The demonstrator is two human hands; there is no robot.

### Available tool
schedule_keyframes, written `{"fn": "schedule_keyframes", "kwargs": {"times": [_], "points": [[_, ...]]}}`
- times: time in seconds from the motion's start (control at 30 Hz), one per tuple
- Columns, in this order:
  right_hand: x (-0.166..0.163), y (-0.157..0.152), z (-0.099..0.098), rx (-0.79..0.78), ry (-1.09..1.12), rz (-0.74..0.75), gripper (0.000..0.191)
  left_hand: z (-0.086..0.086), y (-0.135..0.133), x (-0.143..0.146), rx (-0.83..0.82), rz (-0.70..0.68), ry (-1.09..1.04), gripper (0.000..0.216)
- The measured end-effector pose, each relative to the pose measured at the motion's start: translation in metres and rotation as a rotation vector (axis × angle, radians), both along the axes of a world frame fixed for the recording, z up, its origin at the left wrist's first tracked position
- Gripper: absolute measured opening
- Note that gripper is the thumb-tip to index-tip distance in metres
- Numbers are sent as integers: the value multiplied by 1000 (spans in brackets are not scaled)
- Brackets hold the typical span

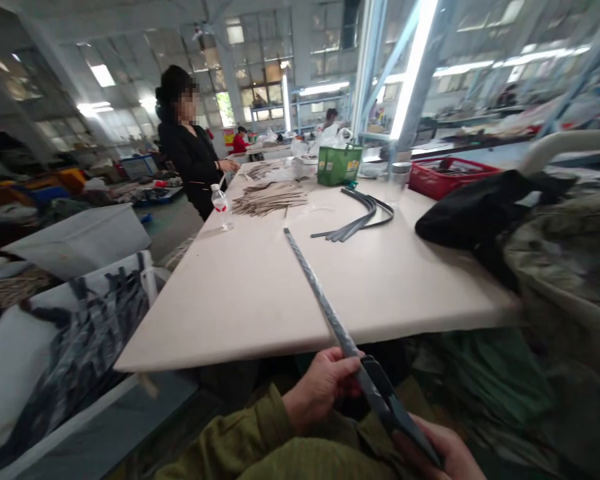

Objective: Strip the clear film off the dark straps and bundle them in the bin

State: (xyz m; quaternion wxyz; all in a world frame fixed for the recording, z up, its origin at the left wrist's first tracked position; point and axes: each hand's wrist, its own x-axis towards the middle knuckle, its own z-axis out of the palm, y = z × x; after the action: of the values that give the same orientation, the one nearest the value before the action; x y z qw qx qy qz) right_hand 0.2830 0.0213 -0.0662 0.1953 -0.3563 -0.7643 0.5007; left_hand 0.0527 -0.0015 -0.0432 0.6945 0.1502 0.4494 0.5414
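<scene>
A long grey belt, with a mottled, shiny surface, runs from my lap up over the table's front edge to the middle of the tabletop. My left hand is closed on it, thumb on top, just below the edge. A black loop or buckle-like part sits beside those fingers. Lower right, my right hand is closed round the belt's dark near end; the frame edge cuts off part of that hand. Several dark grey strips lie curved together on the table beyond the belt's far tip.
The pale table carries brown strips, a plastic bottle, a green bag, a red basket and a black cloth item. A person in black stands at its left side. A bin of dark straps stands left.
</scene>
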Motion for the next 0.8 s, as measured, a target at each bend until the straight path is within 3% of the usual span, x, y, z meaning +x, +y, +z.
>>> {"fn": "schedule_keyframes", "kwargs": {"times": [0.13, 0.2, 0.3, 0.37, 0.43, 0.63, 0.7, 0.8], "points": [[0, -7, 12, -7, 26, -331, 41, 7, 1, -9, -54, 64, -144, 38], [-5, -5, 26, 64, 64, -397, 36, 12, 1, -12, -71, 91, -169, 37], [-22, 2, 48, 260, 183, -187, 23, 13, 2, -12, -67, 92, -182, 40], [-37, 7, 61, 354, 238, 11, 28, 13, 1, -10, -52, 87, -198, 42], [-50, 10, 69, 449, 248, 113, 34, 13, 1, -9, -42, 77, -220, 45], [-69, 11, 80, 692, 137, 94, 23, 13, 0, -4, 15, 24, -255, 43], [-72, 11, 80, 671, 170, 53, 18, 10, 1, -6, 40, 6, -258, 40], [-68, 10, 81, 504, 270, -8, 14, 12, 10, -18, 32, 58, -222, 36]]}}
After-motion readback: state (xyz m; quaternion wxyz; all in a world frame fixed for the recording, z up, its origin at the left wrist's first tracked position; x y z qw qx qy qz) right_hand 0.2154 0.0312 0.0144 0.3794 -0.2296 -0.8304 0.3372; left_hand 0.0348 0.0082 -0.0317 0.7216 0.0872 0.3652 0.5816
